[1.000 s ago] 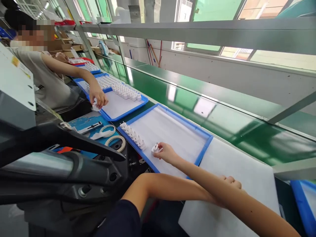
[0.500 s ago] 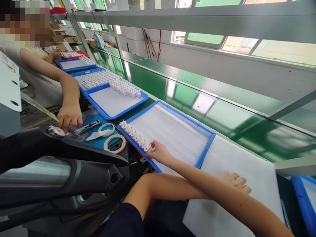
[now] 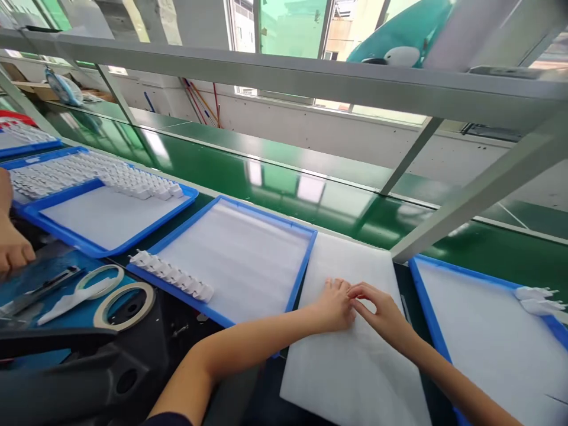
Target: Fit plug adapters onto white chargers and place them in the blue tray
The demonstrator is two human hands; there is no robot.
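My left hand (image 3: 337, 306) rests on a white foam sheet (image 3: 355, 378), its fingers curled and pressed down, partly behind the other hand. Touching it from the right is my right hand (image 3: 377, 307), thumb and forefinger meeting at the left fingers; anything between them is too small to see. Left of the sheet lies a blue-rimmed tray (image 3: 268, 216) lined with white, with a row of small white plug-like parts (image 3: 171, 275) along its near left edge. Another blue tray (image 3: 432, 319) on the right carries a few white parts (image 3: 539, 300).
More blue trays (image 3: 133, 236) with many white parts stand at the left. Tape rings (image 3: 100, 313) and a cutter (image 3: 42, 291) lie on a blue mat. A person's hand (image 3: 15, 251) is at the far left. A metal rail (image 3: 275, 74) crosses above the green surface (image 3: 213, 160).
The view has swung right. My right hand has left the row of white parts and come over the foam sheet to my left hand. The right-hand tray shows more fully.
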